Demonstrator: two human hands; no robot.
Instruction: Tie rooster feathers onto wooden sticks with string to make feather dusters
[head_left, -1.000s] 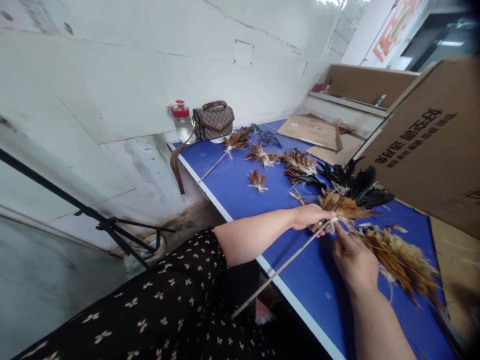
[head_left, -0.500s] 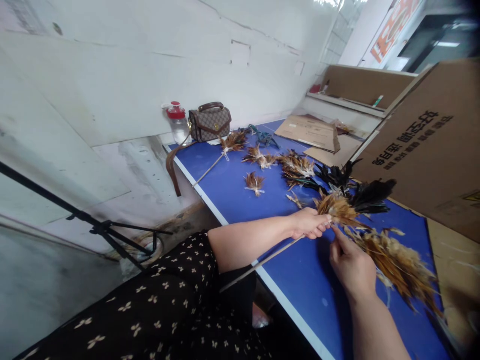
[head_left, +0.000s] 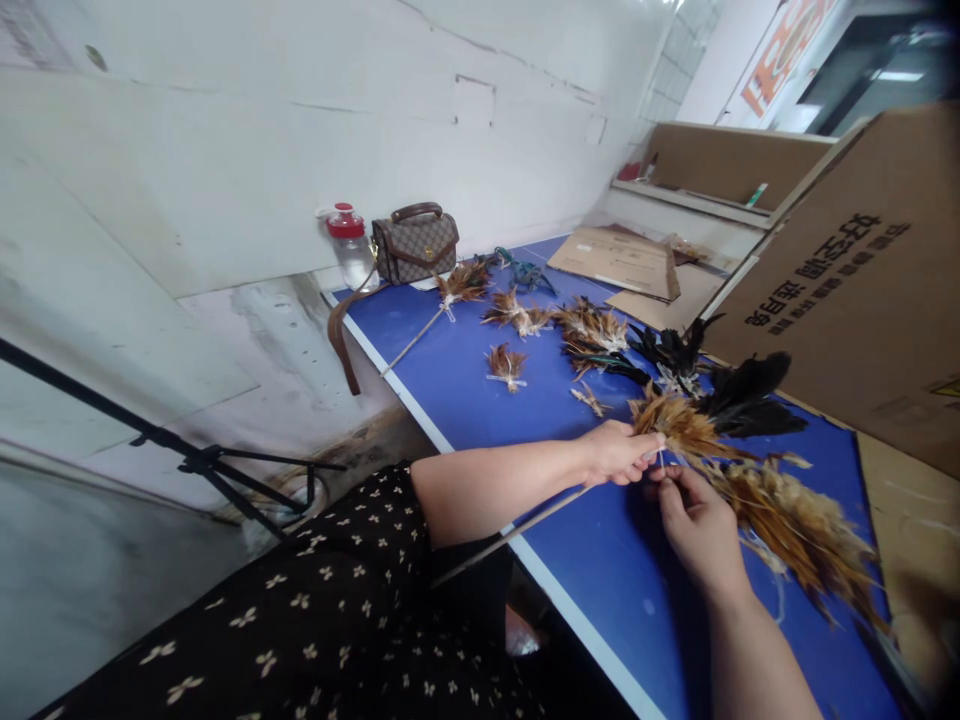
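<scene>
My left hand (head_left: pixel 616 452) is closed round a thin wooden stick (head_left: pixel 510 532) just below a bundle of brown and black feathers (head_left: pixel 701 415) at its top. The stick slants down past the edge of the blue table (head_left: pixel 465 375) toward my lap. My right hand (head_left: pixel 694 520) is right beside the left one, its fingers pinched on a white thread (head_left: pixel 661 448) at the base of the feathers. A big tuft of tan feathers (head_left: pixel 795 520) lies on the table just right of my right hand.
Several small feather bunches (head_left: pixel 508 364) lie farther along the table, one on a stick (head_left: pixel 450 296). At the far end stand a brown handbag (head_left: pixel 416 243) and a red-capped bottle (head_left: pixel 349 245). Cardboard boxes (head_left: pixel 847 285) line the right side. A black tripod (head_left: pixel 217 462) stands on the floor at left.
The stick's feathered end has lifted slightly and the stick has tilted flatter. My right hand has shifted up close to the left hand, pinching at the base of the feathers.
</scene>
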